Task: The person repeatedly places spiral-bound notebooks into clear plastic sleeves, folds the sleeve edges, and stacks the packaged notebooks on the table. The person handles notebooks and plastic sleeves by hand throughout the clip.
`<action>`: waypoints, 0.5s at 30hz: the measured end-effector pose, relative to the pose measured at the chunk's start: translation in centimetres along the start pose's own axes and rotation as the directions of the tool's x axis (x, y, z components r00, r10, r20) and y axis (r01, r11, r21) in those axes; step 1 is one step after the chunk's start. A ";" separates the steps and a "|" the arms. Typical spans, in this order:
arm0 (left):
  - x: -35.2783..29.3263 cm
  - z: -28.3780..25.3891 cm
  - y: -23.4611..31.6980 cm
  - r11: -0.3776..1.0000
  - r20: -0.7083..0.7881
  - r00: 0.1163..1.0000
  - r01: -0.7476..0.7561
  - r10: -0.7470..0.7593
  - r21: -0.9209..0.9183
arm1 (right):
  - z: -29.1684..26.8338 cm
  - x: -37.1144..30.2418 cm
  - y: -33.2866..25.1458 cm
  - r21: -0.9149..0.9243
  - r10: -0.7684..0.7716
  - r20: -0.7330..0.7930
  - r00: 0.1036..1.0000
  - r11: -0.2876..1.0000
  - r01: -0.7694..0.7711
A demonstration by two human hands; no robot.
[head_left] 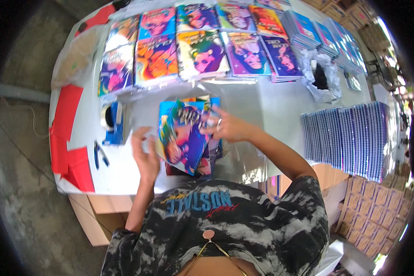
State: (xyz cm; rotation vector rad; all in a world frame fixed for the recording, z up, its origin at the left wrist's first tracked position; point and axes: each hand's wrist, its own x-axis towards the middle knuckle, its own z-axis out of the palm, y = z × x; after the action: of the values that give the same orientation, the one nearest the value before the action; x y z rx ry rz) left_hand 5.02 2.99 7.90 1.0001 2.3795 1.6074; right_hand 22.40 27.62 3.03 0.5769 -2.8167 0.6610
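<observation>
In front of my body lies a small pile of spiral notebooks with bright illustrated covers. The top notebook [184, 138] sits askew, and edges of others show beneath it. My right hand [227, 126], with a ring on one finger, reaches in from the right. Its fingers are spread over the upper right part of that cover, slightly blurred, and its grip on it is not plain. On the other side my left hand [146, 154] is open beside the pile's left edge, fingers apart, holding nothing.
Rows of colourful notebooks [202, 53] line the far side. A tall notebook stack [345, 138] stands right, near crumpled plastic wrap [324, 76]. Leftward are a blue tape dispenser [115, 124], cutting pliers [100, 155] and red sheets [66, 115]. Cardboard boxes [372, 211] are stacked beyond the table.
</observation>
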 end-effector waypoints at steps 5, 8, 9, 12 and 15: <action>-4.1 6.0 -1.0 0.836 0.501 0.862 -0.325 0.071 0.441 | -3.8 1.7 4.5 0.016 0.091 -0.069 0.993 0.996 -0.090; -3.9 7.1 0.1 0.847 0.433 0.901 -0.224 -0.008 0.483 | -9.5 0.3 15.5 -0.017 0.535 -0.510 0.674 0.777 -0.629; -3.9 7.3 0.1 0.848 0.418 0.908 -0.193 -0.036 0.494 | -13.3 0.6 17.6 -0.261 0.519 -0.565 0.641 0.625 -0.735; -3.4 7.8 -0.1 0.842 0.392 0.915 -0.136 -0.094 0.521 | -15.6 -3.3 28.5 -0.423 0.535 -0.691 0.486 0.245 -0.872; -3.0 8.2 -0.4 0.830 0.404 0.906 -0.126 -0.127 0.544 | -14.6 -8.6 34.2 -0.584 0.549 -0.649 0.526 0.083 -0.808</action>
State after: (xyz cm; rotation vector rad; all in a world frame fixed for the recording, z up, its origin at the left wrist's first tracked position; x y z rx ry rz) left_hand 10.68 7.66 3.18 1.2702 2.5450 0.5621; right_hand 17.44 65.37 0.36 -1.0731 -2.4669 -0.6556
